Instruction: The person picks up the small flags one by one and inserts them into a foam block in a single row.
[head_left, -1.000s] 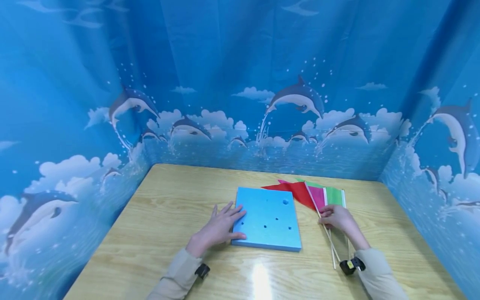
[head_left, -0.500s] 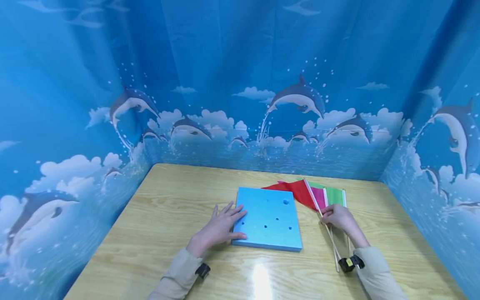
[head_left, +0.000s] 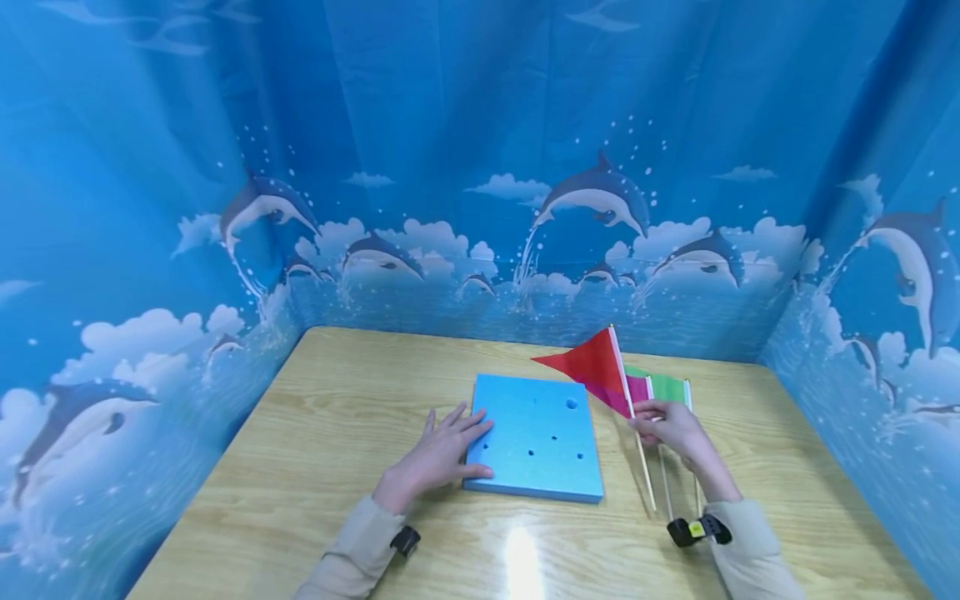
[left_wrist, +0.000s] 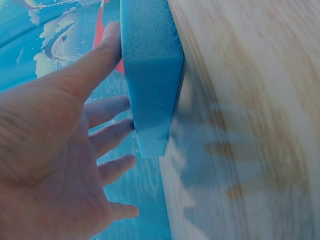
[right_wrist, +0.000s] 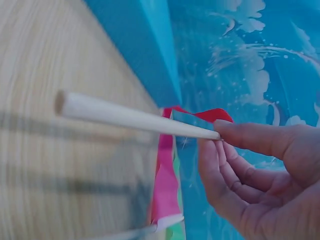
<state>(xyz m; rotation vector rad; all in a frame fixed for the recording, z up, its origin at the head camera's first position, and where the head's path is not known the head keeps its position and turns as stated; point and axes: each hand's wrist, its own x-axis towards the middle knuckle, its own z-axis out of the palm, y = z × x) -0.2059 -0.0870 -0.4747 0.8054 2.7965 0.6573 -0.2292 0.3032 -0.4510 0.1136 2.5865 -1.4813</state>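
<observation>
My right hand (head_left: 671,429) pinches the wooden stick of a red triangular flag (head_left: 596,365) between thumb and fingers. In the right wrist view that stick (right_wrist: 135,119) stands off the table, its bare end toward the camera. Beneath it a magenta flag (head_left: 637,390) and a green flag (head_left: 667,390) lie on the table, their sticks running toward the front edge. My left hand (head_left: 435,458) rests with spread fingers on the left edge of a blue foam board (head_left: 525,417), which has several holes in its top. From the left wrist, the board's thick side (left_wrist: 152,95) shows beside the thumb.
A wooden table (head_left: 322,417) carries everything. Blue curtains with dolphins (head_left: 450,167) enclose it at the back and both sides. Small black cameras (head_left: 406,542) are strapped to both wrists.
The red flag has come up off the other flags, its stick turning more upright and its tip rising. My right hand has shifted slightly left. My left hand and the board have stayed put.
</observation>
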